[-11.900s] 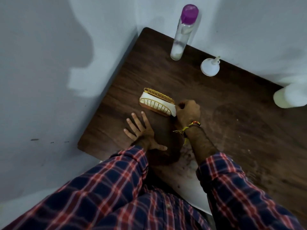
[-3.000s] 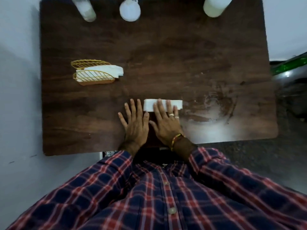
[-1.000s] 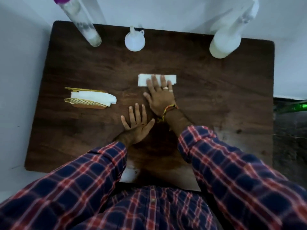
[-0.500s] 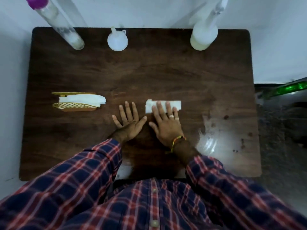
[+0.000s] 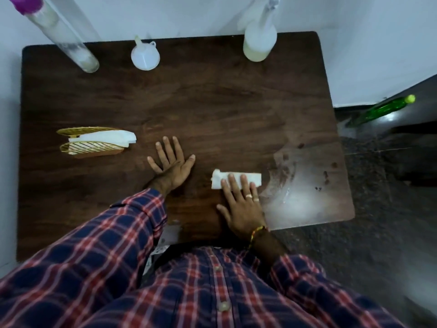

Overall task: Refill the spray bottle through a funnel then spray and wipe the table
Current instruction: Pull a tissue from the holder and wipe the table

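Tissue (image 5: 236, 179) under flat right hand (image 5: 241, 207) grip fingers spread, left hand (image 5: 171, 162) splayed on table (image 5: 212, 102).

Navy-and-red plaid buttoned shirt (image 5: 212, 292), long sleeves, braided wristband (image 5: 256, 232), two finger rings (image 5: 251, 197).

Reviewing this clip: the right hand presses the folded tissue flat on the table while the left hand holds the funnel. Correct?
Not quite. In the head view the left hand lies flat on the table; the funnel stands untouched at the far edge. The right hand does press the folded tissue.
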### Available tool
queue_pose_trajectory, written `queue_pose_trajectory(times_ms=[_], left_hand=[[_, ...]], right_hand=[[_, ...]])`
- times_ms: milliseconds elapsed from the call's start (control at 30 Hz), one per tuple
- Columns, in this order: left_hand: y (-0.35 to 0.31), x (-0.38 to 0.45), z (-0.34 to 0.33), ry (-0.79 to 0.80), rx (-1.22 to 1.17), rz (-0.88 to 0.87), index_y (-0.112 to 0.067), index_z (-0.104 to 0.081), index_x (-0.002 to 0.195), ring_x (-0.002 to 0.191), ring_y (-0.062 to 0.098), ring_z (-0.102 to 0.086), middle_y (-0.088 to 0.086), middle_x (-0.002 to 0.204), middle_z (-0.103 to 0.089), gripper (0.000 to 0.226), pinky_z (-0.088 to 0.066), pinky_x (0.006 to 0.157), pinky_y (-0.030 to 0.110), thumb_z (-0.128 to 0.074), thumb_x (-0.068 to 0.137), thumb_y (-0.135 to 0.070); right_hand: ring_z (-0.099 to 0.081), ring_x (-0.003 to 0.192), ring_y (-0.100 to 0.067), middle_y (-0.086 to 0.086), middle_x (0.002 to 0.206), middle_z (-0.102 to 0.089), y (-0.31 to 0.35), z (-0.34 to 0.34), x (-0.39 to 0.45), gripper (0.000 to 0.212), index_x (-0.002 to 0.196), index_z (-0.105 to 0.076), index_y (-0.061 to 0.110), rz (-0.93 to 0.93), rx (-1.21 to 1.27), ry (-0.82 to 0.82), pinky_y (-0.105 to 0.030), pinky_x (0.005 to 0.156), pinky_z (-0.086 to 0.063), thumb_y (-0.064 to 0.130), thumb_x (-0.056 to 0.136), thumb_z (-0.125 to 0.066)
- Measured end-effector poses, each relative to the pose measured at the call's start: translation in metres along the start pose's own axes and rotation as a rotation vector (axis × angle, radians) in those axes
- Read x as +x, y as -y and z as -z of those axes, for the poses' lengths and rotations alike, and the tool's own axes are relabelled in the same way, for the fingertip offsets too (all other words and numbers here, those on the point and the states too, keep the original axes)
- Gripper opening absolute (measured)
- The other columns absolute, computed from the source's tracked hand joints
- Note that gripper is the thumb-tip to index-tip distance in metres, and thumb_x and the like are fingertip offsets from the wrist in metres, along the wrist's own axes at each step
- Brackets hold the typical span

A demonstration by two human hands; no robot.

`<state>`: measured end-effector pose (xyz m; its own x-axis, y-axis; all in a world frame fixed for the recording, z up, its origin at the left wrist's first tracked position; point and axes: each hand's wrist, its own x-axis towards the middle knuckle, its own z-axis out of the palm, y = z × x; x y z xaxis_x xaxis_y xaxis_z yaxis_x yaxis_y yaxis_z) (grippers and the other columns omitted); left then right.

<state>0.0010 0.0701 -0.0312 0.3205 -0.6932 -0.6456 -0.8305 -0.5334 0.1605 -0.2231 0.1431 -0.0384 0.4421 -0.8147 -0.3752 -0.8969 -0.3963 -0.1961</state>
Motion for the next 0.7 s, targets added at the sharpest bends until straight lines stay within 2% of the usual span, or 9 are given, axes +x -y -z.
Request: queue_pose_trajectory(times_ms=[100, 233, 300, 400, 500, 567, 633, 700], left_hand=[[0.008, -0.003, 0.003, -0.022, -0.041, -0.047, -0.022, 0.017, 0.155, 0.147, 0.024, 0.029, 0.004, 0.160, 0.029, 0.075, 0.017, 0.115, 0.058, -0.022, 0.101, -0.056], [0.018, -0.030, -0.006, -0.153, -0.098, -0.153, -0.024, 0.006, 0.157, 0.151, 0.022, 0.018, 0.003, 0.165, 0.012, 0.070, 0.017, 0.114, 0.056, -0.028, 0.102, -0.051], [0.022, -0.049, -0.016, -0.212, -0.099, -0.204, -0.025, 0.001, 0.158, 0.151, 0.022, 0.015, 0.002, 0.166, 0.007, 0.066, 0.016, 0.115, 0.057, -0.029, 0.103, -0.047], [0.025, -0.075, -0.033, -0.199, -0.102, -0.252, -0.026, 0.000, 0.158, 0.151, 0.020, 0.017, -0.002, 0.166, 0.007, 0.064, 0.019, 0.114, 0.056, -0.028, 0.104, -0.045], [0.031, -0.094, -0.046, -0.156, -0.041, -0.352, -0.028, 0.001, 0.158, 0.150, 0.019, 0.018, -0.004, 0.165, 0.009, 0.062, 0.021, 0.113, 0.054, -0.026, 0.104, -0.044], [0.035, -0.098, -0.052, -0.138, 0.015, -0.405, -0.029, 0.001, 0.158, 0.150, 0.019, 0.018, -0.004, 0.165, 0.010, 0.061, 0.019, 0.114, 0.055, -0.025, 0.104, -0.044], [0.037, -0.100, -0.054, -0.126, 0.039, -0.417, -0.030, 0.001, 0.157, 0.151, 0.019, 0.016, -0.004, 0.166, 0.008, 0.061, 0.017, 0.115, 0.055, -0.025, 0.104, -0.045], [0.038, -0.098, -0.051, -0.115, 0.028, -0.407, -0.030, 0.001, 0.157, 0.151, 0.019, 0.016, -0.004, 0.166, 0.008, 0.061, 0.017, 0.115, 0.055, -0.024, 0.104, -0.046]], right_hand=[[-0.023, 0.149, -0.041, -0.010, 0.163, -0.024, -0.022, -0.004, -0.010, 0.068, 0.156, -0.028, 0.020, -0.114, -0.012, -0.037, -0.060, 0.116, -0.028, 0.055, 0.098, -0.025], [-0.009, 0.152, -0.040, -0.011, 0.166, -0.011, -0.040, 0.010, 0.002, 0.067, 0.159, -0.015, 0.020, -0.477, 0.137, -0.064, -0.058, 0.122, -0.011, 0.054, 0.101, -0.020], [-0.007, 0.152, -0.041, -0.012, 0.166, -0.008, -0.020, 0.005, -0.005, 0.068, 0.159, -0.013, 0.018, -0.539, 0.177, -0.075, -0.058, 0.122, -0.010, 0.053, 0.102, -0.024], [-0.019, 0.148, -0.046, -0.015, 0.163, -0.021, 0.027, -0.008, -0.022, 0.072, 0.156, -0.025, 0.013, -0.469, 0.156, -0.079, -0.062, 0.118, -0.020, 0.055, 0.097, -0.023], [-0.030, 0.144, -0.047, -0.016, 0.159, -0.032, 0.062, -0.020, -0.032, 0.070, 0.151, -0.038, 0.013, -0.217, 0.090, -0.020, -0.063, 0.112, -0.031, 0.053, 0.095, -0.029], [-0.037, 0.142, -0.044, -0.013, 0.157, -0.038, 0.060, -0.019, -0.029, 0.067, 0.149, -0.043, 0.015, -0.120, 0.051, -0.002, -0.061, 0.109, -0.038, 0.052, 0.095, -0.031], [-0.040, 0.142, -0.040, -0.011, 0.156, -0.040, 0.043, -0.018, -0.029, 0.065, 0.149, -0.043, 0.018, -0.131, 0.004, -0.016, -0.058, 0.108, -0.041, 0.052, 0.096, -0.029], [-0.037, 0.143, -0.039, -0.011, 0.158, -0.037, 0.018, -0.014, -0.032, 0.066, 0.152, -0.038, 0.018, -0.245, 0.020, -0.009, -0.056, 0.111, -0.037, 0.052, 0.096, -0.026]])
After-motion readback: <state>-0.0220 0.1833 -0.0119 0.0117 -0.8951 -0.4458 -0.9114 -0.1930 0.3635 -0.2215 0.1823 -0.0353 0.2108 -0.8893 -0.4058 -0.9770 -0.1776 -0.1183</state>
